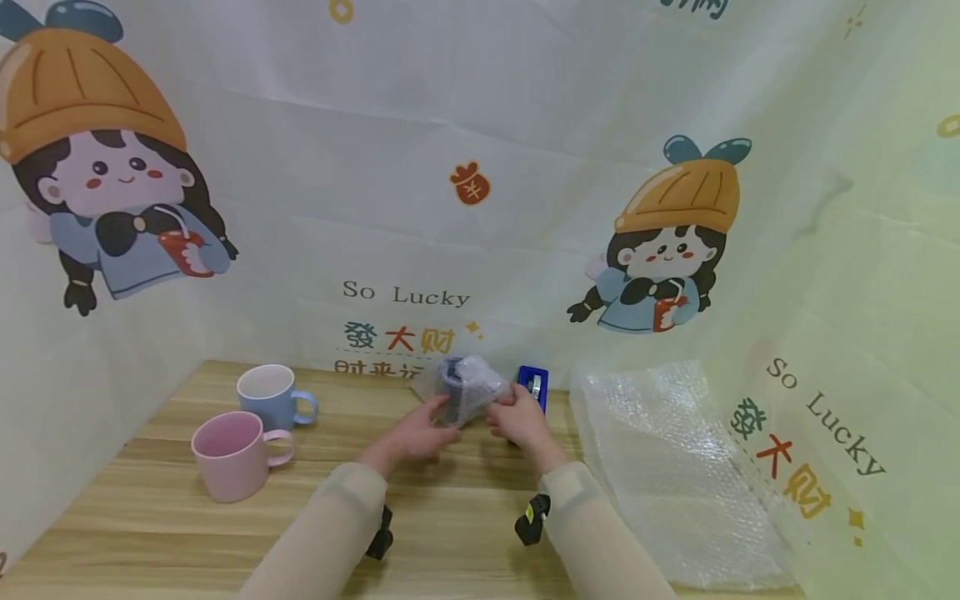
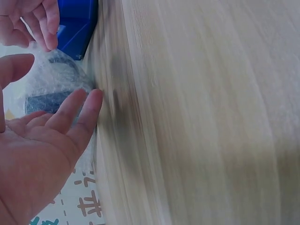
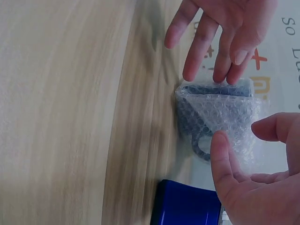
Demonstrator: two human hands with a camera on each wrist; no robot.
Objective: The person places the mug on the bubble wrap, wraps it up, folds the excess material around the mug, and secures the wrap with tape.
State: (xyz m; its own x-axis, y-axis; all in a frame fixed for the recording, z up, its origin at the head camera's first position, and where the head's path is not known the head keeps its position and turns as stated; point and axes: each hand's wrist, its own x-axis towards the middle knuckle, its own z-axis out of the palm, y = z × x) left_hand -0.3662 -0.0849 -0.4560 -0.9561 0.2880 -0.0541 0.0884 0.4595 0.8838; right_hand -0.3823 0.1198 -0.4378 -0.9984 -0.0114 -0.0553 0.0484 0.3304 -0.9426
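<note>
A dark mug [image 3: 201, 145] with a looped handle is wrapped in clear bubble wrap [image 3: 225, 112], low at the back of the table. My right hand [image 1: 521, 418] is at the wrap's right end, thumb and fingers curled about the loose plastic. On the other side, my left hand [image 1: 416, 432] has its palm turned up and its fingers extended beside the bundle. In the left wrist view, the left fingertips [image 2: 95, 96] overlap the lower edge of the wrap. Just behind the right hand stands a blue tape dispenser [image 1: 533, 385], partly hidden by it.
A light blue mug [image 1: 267, 398] and a pink mug [image 1: 231, 458] stand at the left of the wooden table [image 1: 450, 542], handles pointing right. Sheets of bubble wrap [image 1: 667, 475] lie along the right side. A printed cloth [image 1: 525, 250] hangs round the back and sides.
</note>
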